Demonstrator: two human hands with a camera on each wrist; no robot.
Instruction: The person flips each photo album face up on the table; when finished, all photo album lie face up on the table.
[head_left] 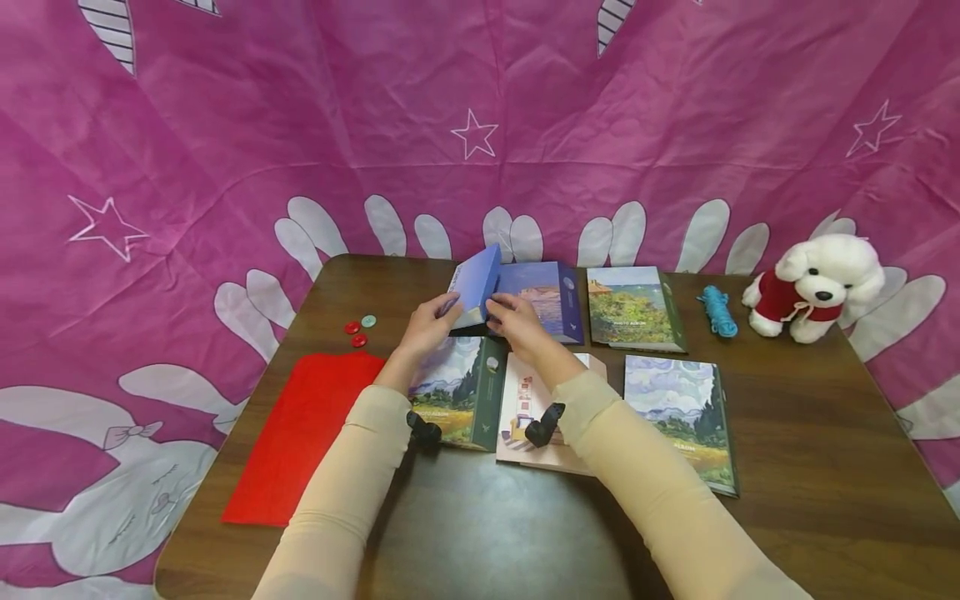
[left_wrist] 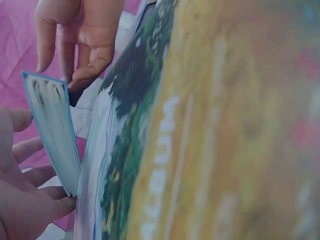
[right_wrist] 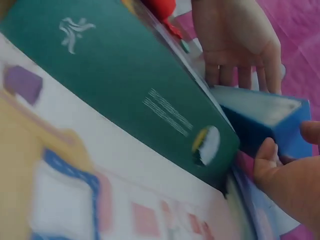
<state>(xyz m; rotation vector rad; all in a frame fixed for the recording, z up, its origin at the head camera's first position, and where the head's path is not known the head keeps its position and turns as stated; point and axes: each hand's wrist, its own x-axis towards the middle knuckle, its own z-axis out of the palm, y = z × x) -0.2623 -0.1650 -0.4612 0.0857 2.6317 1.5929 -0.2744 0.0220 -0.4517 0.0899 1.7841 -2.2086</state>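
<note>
A blue photo album [head_left: 477,279] stands tilted at the back of the table, its page edges [left_wrist: 54,125] facing me. My left hand [head_left: 429,327] grips its left side, with fingers along the cover. At the right side, by the spine, my right hand [head_left: 517,321] holds it with thumb and fingers. Just below the hands lies a green-spined landscape album [head_left: 450,400], partly covered by the left forearm. To its right is a pink album [head_left: 517,417], overlapped by the right arm. Behind the right hand lies a purple-blue album [head_left: 551,292].
Further right lie a garden-picture album [head_left: 630,308] and another landscape album [head_left: 675,408]. Blue yarn [head_left: 718,312] and a white plush dog [head_left: 821,287] sit at the right. A red cloth [head_left: 307,433] and several buttons [head_left: 359,340] lie at the left.
</note>
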